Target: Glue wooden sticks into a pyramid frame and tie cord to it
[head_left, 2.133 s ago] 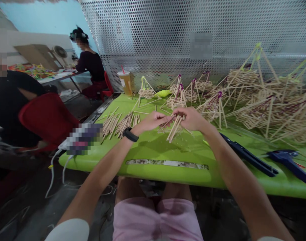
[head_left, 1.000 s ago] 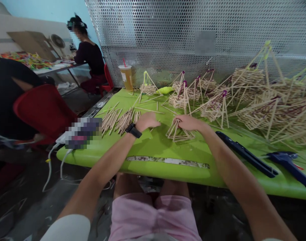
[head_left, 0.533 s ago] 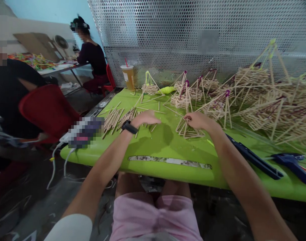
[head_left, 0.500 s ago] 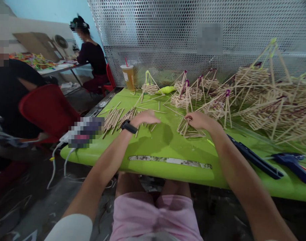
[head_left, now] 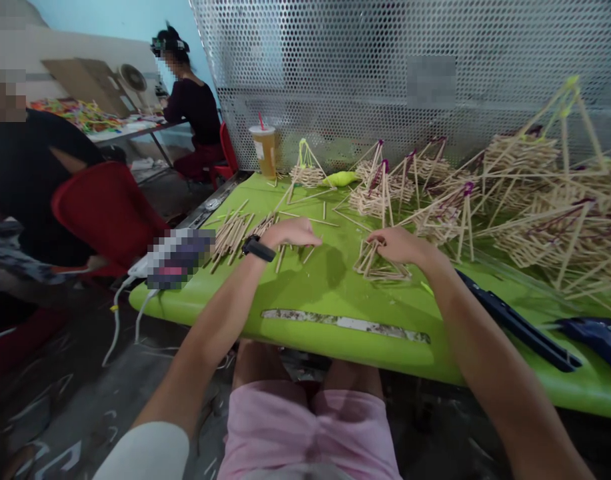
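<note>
My left hand [head_left: 291, 233], with a black watch on its wrist, hovers palm down over loose wooden sticks [head_left: 235, 232] on the green table [head_left: 330, 293]; its fingers are curled and I cannot make out anything in them. My right hand [head_left: 398, 244] rests on a small flat stick frame [head_left: 374, 264] lying on the table, fingers closed on its upper edge.
Many finished stick pyramids [head_left: 525, 193] are piled along the back right. A drink cup [head_left: 265, 151] stands at the back by the perforated metal wall. Blue glue guns [head_left: 520, 327] lie at right. A power strip [head_left: 178, 257] sits at the left edge. Two people sit at left.
The stick frame went from held up between both hands to lying on the table under my right hand. My left hand let go and moved left over the loose sticks.
</note>
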`<action>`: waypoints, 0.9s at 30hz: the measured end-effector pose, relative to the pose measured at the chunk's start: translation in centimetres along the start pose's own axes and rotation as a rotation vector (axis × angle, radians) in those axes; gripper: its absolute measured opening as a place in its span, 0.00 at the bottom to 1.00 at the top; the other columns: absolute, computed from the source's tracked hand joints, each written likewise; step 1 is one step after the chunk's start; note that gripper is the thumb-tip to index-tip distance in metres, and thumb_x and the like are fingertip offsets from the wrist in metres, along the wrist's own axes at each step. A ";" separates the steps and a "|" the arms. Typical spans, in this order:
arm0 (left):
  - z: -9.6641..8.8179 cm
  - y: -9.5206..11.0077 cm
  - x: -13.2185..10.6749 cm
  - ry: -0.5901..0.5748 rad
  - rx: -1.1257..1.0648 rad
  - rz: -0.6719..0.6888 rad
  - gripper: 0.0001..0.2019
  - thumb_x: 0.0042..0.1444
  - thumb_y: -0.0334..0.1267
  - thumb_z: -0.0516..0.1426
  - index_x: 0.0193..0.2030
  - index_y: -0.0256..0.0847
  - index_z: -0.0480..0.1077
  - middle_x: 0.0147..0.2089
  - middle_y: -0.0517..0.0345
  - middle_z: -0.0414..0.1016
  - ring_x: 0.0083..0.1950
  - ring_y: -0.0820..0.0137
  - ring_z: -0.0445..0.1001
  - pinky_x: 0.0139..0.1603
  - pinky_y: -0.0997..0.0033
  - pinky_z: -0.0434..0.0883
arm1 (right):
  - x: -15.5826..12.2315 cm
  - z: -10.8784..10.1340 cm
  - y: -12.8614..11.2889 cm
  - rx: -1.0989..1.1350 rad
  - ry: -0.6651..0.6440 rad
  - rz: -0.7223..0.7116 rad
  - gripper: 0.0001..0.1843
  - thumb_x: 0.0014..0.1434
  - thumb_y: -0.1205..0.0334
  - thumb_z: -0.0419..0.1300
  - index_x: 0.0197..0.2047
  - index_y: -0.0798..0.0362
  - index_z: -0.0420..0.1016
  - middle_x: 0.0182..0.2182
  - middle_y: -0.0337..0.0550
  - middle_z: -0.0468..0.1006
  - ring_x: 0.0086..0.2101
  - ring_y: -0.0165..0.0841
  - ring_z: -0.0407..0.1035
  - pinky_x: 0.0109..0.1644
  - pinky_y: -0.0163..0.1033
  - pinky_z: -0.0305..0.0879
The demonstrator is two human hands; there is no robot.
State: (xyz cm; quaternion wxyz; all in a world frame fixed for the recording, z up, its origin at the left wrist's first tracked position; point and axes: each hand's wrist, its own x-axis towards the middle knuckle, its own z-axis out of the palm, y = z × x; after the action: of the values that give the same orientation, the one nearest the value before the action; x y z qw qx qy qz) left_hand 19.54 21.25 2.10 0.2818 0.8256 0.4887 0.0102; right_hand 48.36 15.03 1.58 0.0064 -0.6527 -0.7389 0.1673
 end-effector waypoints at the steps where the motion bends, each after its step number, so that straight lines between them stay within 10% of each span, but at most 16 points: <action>1: -0.1 -0.1 0.0 -0.012 -0.007 0.006 0.19 0.57 0.39 0.62 0.17 0.43 0.63 0.18 0.62 0.59 0.22 0.74 0.52 0.31 0.64 0.48 | 0.1 0.1 0.1 -0.006 -0.004 0.005 0.29 0.63 0.66 0.59 0.66 0.50 0.81 0.63 0.55 0.81 0.51 0.47 0.81 0.47 0.46 0.79; 7: -1.1 -0.9 -0.1 -0.049 -0.085 0.034 0.17 0.58 0.45 0.61 0.20 0.43 0.68 0.21 0.59 0.65 0.22 0.73 0.56 0.29 0.65 0.52 | -0.9 -2.4 3.1 0.097 -0.063 -0.023 0.29 0.65 0.57 0.63 0.68 0.49 0.79 0.63 0.54 0.82 0.57 0.52 0.79 0.61 0.54 0.77; 13: -1.4 -1.6 0.1 -0.024 -0.320 0.102 0.13 0.56 0.46 0.64 0.26 0.42 0.72 0.32 0.53 0.79 0.28 0.71 0.70 0.31 0.68 0.63 | -2.1 -3.9 2.8 0.101 0.209 -0.032 0.12 0.66 0.61 0.61 0.47 0.46 0.87 0.49 0.52 0.88 0.49 0.53 0.81 0.56 0.55 0.76; 21: 0.7 -0.8 0.8 0.008 -0.219 0.122 0.06 0.56 0.40 0.65 0.36 0.41 0.75 0.28 0.57 0.79 0.25 0.70 0.73 0.29 0.70 0.66 | -5.6 0.4 -5.5 0.172 0.109 -0.229 0.14 0.69 0.62 0.57 0.50 0.47 0.85 0.49 0.46 0.88 0.41 0.41 0.81 0.45 0.46 0.75; 27: 1.6 -1.2 1.7 0.067 -0.173 0.145 0.11 0.57 0.43 0.68 0.38 0.40 0.75 0.38 0.54 0.84 0.27 0.72 0.76 0.30 0.72 0.67 | -15.2 3.8 -1.2 0.048 0.509 -0.016 0.20 0.72 0.61 0.51 0.59 0.46 0.80 0.58 0.54 0.82 0.61 0.52 0.73 0.67 0.59 0.69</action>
State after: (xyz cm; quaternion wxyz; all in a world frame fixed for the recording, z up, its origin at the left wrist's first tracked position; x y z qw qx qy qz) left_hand 19.98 22.37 -0.20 0.3340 0.8306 0.4342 0.1002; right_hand 48.57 -0.71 1.49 0.2089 -0.6676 -0.7145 0.0149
